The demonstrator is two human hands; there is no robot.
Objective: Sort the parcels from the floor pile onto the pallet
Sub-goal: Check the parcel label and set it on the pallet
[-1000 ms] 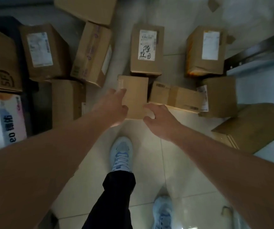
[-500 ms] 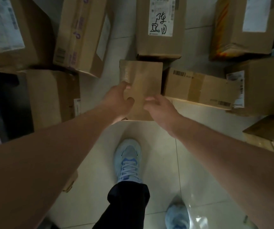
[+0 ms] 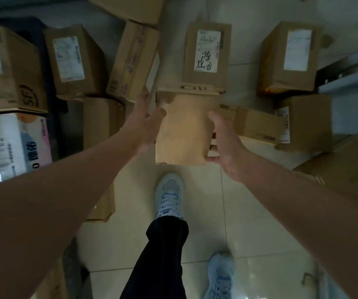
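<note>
Left hand (image 3: 145,124) and right hand (image 3: 223,139) clamp the box (image 3: 184,128) from both sides, fingers curled round its edges, probably so it lifts level.

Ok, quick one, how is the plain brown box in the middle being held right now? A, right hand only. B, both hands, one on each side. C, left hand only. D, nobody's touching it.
B: the left hand grips the left side of the plain brown box and the right hand grips its right side.
</note>
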